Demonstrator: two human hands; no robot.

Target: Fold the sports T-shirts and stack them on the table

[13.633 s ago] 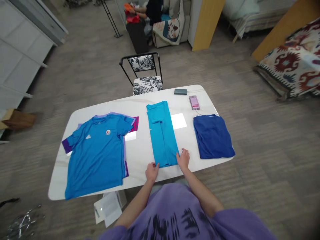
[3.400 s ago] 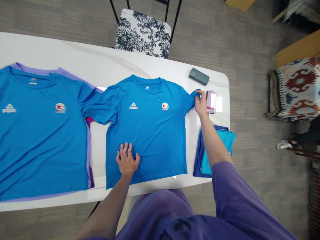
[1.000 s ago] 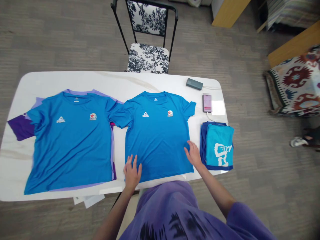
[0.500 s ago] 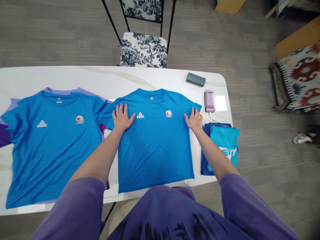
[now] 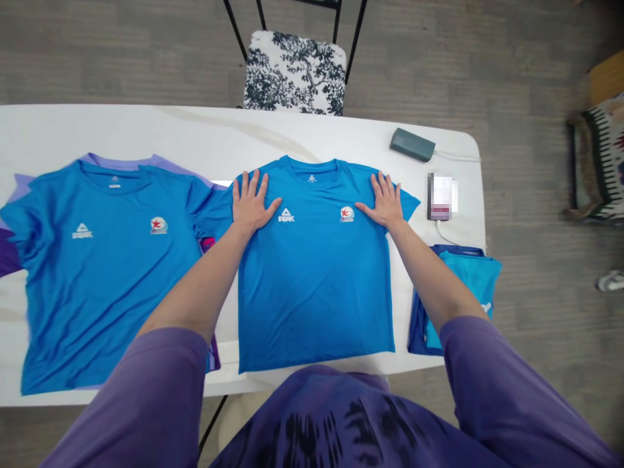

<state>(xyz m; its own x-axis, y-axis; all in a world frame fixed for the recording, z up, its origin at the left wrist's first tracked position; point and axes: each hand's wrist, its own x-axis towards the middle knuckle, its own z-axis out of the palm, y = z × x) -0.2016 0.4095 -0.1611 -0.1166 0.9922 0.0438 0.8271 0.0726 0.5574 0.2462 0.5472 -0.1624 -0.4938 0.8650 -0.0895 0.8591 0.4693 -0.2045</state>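
A blue T-shirt (image 5: 314, 279) with a white PEAK logo and a round badge lies spread face up on the white table, its neckline toward the far side. Flat on its left shoulder area rests my left hand (image 5: 251, 200), fingers spread. My right hand (image 5: 387, 198) lies with fingers apart on the right shoulder, just beside the badge. Neither hand grips anything. Left of this shirt, a second blue T-shirt (image 5: 107, 279) is spread over purple clothing (image 5: 10, 253), its right sleeve meeting the first shirt's left sleeve.
Folded blue clothes (image 5: 468, 279) lie at the table's right end, partly behind my right forearm. Beyond them are a phone (image 5: 440, 195) with a cable and a dark green power bank (image 5: 412, 145). A patterned chair (image 5: 295, 75) stands at the far edge of the white table (image 5: 195, 133).
My right hand has moved inward from the sleeve onto the shoulder. My left hand has shifted slightly up on the shirt. The view has moved, so the table's right end appears further right.
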